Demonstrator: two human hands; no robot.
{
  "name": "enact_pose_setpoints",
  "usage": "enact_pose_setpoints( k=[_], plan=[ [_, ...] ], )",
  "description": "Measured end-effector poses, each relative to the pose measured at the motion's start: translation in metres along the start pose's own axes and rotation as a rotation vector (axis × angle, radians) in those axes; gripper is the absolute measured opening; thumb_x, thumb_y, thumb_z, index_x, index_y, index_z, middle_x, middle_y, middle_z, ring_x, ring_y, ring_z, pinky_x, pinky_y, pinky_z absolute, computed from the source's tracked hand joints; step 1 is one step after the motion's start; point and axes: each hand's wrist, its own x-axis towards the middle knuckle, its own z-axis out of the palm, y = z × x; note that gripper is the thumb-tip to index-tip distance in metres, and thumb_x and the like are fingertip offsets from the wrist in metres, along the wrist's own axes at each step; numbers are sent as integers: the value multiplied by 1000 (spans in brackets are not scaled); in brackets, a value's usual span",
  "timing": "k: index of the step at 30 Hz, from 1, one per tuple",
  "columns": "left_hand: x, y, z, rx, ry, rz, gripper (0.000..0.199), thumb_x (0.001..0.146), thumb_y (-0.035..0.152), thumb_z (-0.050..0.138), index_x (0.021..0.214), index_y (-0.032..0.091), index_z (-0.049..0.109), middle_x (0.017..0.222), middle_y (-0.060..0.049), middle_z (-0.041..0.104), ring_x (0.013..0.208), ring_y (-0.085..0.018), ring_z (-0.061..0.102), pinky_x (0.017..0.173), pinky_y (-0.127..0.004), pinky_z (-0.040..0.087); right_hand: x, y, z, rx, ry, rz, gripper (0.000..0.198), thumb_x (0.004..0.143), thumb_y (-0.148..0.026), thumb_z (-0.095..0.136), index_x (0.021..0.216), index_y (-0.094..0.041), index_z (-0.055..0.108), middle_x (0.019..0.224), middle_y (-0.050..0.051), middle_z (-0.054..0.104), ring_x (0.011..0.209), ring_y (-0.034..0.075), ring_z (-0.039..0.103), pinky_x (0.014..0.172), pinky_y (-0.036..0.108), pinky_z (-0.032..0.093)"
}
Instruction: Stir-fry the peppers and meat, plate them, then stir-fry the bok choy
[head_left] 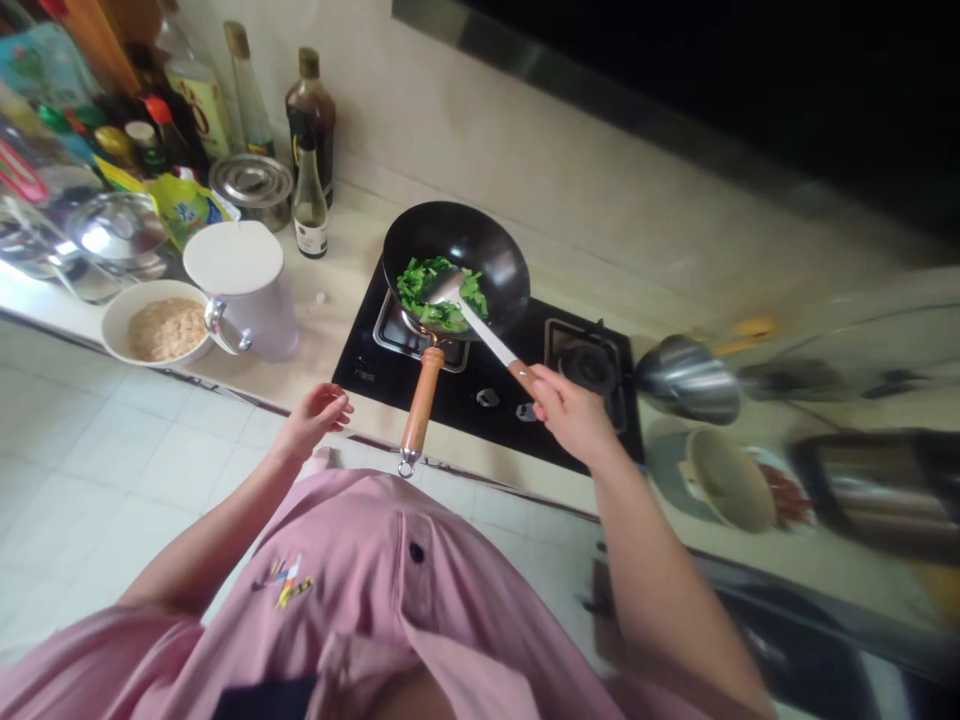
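Observation:
My right hand (570,410) is closed around the wooden handle of a metal spatula (487,335). The spatula's blade rests among chopped green vegetables (427,285) inside a black wok (495,250). The wok sits on the left burner of a black gas stove (435,400), its wooden handle (424,395) pointing toward me. To the left of that handle, my left hand (321,412) hovers near the counter's front edge. It is empty, with loosely bent fingers.
A white-lidded pitcher (247,290) and a bowl of pale food (161,330) stand on the left of the counter. Behind them are several bottles (310,195) and a lidded metal pot (253,185). On the right lie a metal bowl (690,378) and a pale container (731,480), blurred.

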Motion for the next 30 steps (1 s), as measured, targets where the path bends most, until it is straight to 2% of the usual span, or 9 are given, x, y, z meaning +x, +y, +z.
enact_pose_setpoints(
  k=[3,6,10,16,19,23,26,28,30],
  plan=[
    [-8,4,-27,24,81,78,45,69,49,76,91,15,57,78,-3,67,63,-10,61,60,-20,48,-8,10,-2,-56,75,-54,52,88,-52,47,125,-19,63,61,2,55,54,11,51,49,21,41],
    [-11,5,-45,21,183,122,45,68,49,77,91,15,58,77,-3,66,62,-10,60,58,-20,48,-10,11,1,118,86,100,61,86,-58,49,133,-19,56,58,-1,51,45,9,44,39,19,33],
    [-9,6,-62,7,276,162,41,70,47,75,91,16,57,78,-3,65,61,-10,60,57,-20,48,-12,-1,7,389,37,331,67,84,-54,53,143,-24,44,56,-5,45,37,5,31,34,15,20],
    [-15,15,-76,13,580,365,27,74,32,72,90,17,56,72,3,58,55,-5,53,54,-16,45,-13,-10,20,537,-21,378,63,85,-49,55,141,-24,42,55,-6,43,36,3,27,35,13,16],
    [-14,16,-76,17,550,367,23,75,30,70,87,17,55,67,4,55,52,-5,50,52,-15,43,0,-14,37,604,-12,320,58,87,-51,52,137,-25,38,55,-7,42,36,3,25,35,13,15],
    [-9,11,-68,21,427,342,24,75,30,69,87,17,54,68,4,55,52,-5,49,51,-16,42,26,-25,70,671,-17,288,39,89,-51,48,117,-26,36,55,-9,42,36,4,26,36,12,15],
    [-8,7,-63,35,341,320,22,77,31,68,86,17,54,66,4,54,51,-5,48,51,-16,40,37,-16,86,675,-62,278,38,90,-57,44,109,-26,35,64,-4,52,43,7,42,40,14,30],
    [-9,4,-64,41,301,311,21,78,32,67,84,17,54,65,4,53,52,-5,48,51,-16,40,40,6,86,545,-71,237,44,91,-64,33,110,-24,37,75,3,60,54,12,55,48,21,43],
    [-10,0,-67,33,284,301,20,79,31,67,84,17,55,66,4,53,52,-5,48,52,-16,41,40,37,79,206,-5,186,53,93,-66,19,112,-22,41,83,7,63,62,14,61,55,26,49]
  ],
)
